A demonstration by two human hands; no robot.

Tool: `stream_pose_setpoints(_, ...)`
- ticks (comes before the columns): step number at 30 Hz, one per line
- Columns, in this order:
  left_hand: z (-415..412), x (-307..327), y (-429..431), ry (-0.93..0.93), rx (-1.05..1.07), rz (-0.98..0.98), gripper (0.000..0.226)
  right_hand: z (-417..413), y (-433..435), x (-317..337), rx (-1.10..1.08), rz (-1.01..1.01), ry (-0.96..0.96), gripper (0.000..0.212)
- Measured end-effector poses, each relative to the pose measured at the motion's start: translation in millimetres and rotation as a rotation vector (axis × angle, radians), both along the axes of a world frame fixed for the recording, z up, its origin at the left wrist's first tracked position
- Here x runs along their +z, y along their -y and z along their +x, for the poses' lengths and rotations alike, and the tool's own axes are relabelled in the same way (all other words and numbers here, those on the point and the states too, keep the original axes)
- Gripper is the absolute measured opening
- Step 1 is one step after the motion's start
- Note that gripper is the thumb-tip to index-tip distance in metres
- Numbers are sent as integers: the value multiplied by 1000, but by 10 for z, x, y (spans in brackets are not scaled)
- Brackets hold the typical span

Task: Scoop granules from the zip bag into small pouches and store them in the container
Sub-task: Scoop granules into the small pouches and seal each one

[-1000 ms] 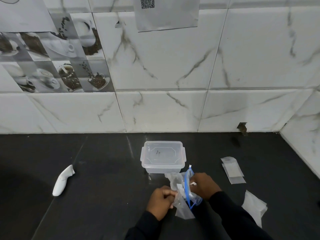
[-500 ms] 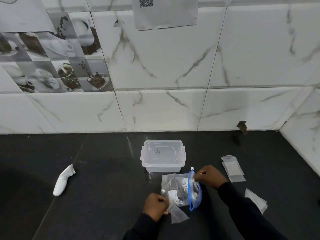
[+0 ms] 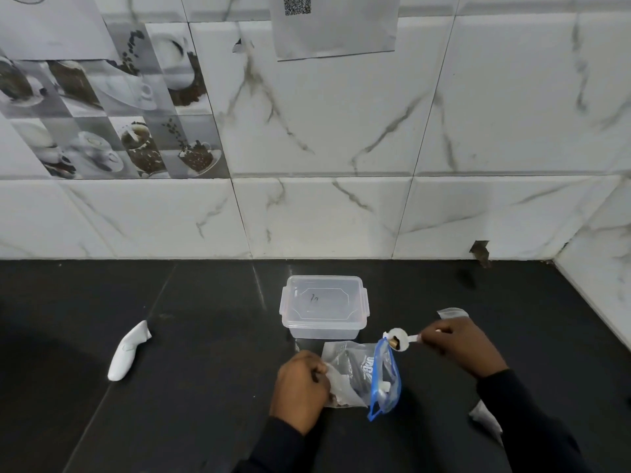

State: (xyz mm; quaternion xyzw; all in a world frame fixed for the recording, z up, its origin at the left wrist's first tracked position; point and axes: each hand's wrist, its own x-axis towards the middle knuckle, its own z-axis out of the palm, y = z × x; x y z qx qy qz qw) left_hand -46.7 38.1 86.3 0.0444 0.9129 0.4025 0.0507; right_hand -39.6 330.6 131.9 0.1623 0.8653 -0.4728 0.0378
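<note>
The clear zip bag (image 3: 362,373) with a blue zip rim lies on the black counter, its mouth facing right. My left hand (image 3: 300,387) pinches a small clear pouch (image 3: 343,390) against the bag's left side. My right hand (image 3: 459,346) holds a small white scoop (image 3: 397,339) by its handle, just outside the top of the bag's mouth; brown granules sit in its bowl. A clear plastic container (image 3: 324,307) with its lid on stands just behind the bag.
Spare empty pouches (image 3: 450,313) lie behind my right hand, and another pouch (image 3: 485,419) lies by my right sleeve. A white handheld object (image 3: 128,351) rests on the counter at the left. The tiled wall closes the back and right.
My right hand has drawn the scoop out of the bag's mouth and moved right and up. My left hand has shifted slightly, still holding the pouch at the bag.
</note>
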Motion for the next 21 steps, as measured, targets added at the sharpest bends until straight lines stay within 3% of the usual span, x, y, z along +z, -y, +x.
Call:
stream_pose_setpoints(6, -150, 330, -164, -168, -91, -100, 20, 187, 485, 654, 46, -147, -250, 13)
stream_pose_setpoints(9, -197, 426, -248, -170, -115, -117, 21, 341, 809, 695, 61, -30, -357, 8)
stream_pose_setpoints(14, -195, 447, -293, -101, -92, -134, 12, 548, 1155, 204, 62, 107, -503, 8)
stream_pose_setpoints(19, -189, 386, -265, -33, -85, -155, 15, 634, 1239, -250, 129, 458, -619, 10)
stream_pose_setpoints(21, -183, 368, -257, -6, -74, -136, 17, 651, 1236, -396, 163, 601, -713, 21)
